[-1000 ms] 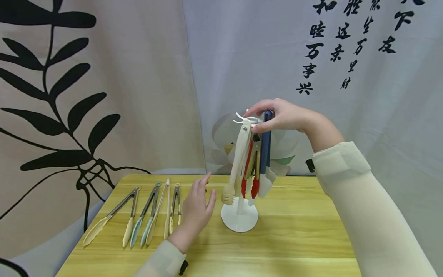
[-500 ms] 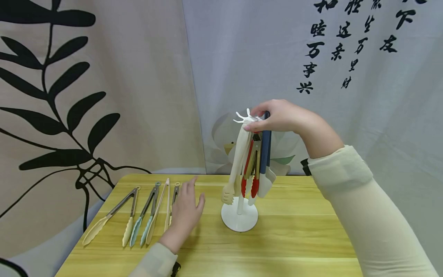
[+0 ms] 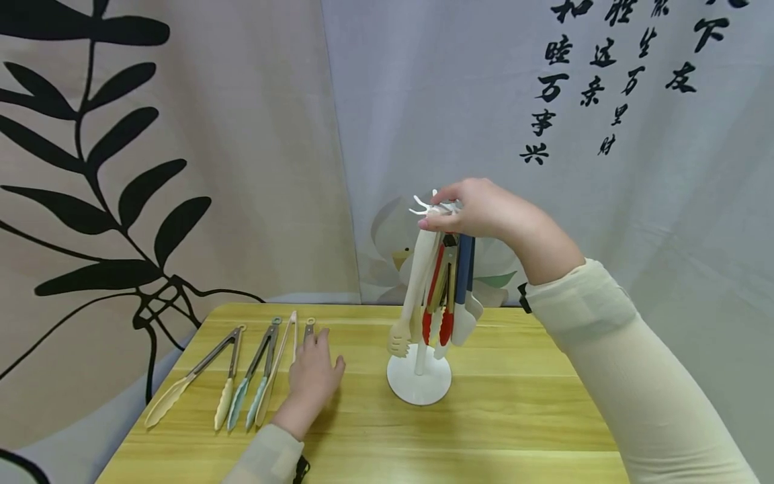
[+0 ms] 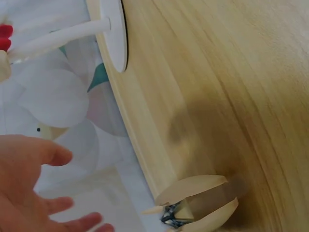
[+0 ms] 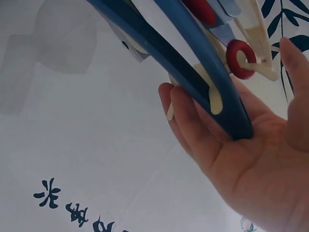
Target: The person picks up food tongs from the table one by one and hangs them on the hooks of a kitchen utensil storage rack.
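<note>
A white rotating-style stand with top hooks carries several hanging tongs. My right hand bends over its top, thumb in front and fingers curved round the hooks. Close up, folded blue tongs lie against my right palm; a red-ringed pair hangs beside them. My left hand hovers over the table with fingers apart, covering most of a small pair of cream-tipped tongs. In the left wrist view, those tongs lie below the spread fingers, with no visible contact.
More tongs lie on the wooden table: a large cream-tipped pair, a blue-tipped pair and a slim pale pair. A printed curtain hangs right behind the table's far edge.
My left hand has moved left and downward, from beside the stand to over the small tongs. My right hand has shifted slightly left over the stand's top. The hanging tongs keep their places.
</note>
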`<state>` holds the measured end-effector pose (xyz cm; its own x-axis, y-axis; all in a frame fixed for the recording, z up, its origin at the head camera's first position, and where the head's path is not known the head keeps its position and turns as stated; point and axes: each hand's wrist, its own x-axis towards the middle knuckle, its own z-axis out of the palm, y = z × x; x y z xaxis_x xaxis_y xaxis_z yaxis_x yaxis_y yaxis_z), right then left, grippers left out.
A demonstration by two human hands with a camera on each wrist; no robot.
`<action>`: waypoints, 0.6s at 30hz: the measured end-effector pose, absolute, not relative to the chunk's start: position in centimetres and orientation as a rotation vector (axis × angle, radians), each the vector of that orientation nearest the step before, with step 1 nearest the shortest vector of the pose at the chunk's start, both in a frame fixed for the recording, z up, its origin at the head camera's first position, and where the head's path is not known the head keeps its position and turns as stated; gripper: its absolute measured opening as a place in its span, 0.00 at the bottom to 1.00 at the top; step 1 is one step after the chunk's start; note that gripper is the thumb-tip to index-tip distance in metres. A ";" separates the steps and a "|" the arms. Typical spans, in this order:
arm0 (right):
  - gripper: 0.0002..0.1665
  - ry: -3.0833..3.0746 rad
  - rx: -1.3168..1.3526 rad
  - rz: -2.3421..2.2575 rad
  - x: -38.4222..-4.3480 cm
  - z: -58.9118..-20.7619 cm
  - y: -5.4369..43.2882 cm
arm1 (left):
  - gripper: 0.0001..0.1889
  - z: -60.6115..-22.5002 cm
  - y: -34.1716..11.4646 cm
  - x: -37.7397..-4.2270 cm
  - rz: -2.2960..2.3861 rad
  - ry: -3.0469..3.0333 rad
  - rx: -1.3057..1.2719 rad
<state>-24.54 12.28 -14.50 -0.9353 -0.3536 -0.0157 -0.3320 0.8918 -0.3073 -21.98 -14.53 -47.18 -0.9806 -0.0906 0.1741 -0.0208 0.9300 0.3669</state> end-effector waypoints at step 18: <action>0.30 3.006 -0.533 -0.570 -24.7 -14.8 12.3 | 0.39 -49.0 -15.8 -21.6 -0.524 -3.126 0.195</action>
<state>-24.71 12.32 -14.83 -0.9404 -0.3388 0.0277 -0.3255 0.8738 -0.3614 -21.57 -15.84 -49.01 -0.9919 -0.1151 -0.0536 -0.1263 0.9381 0.3225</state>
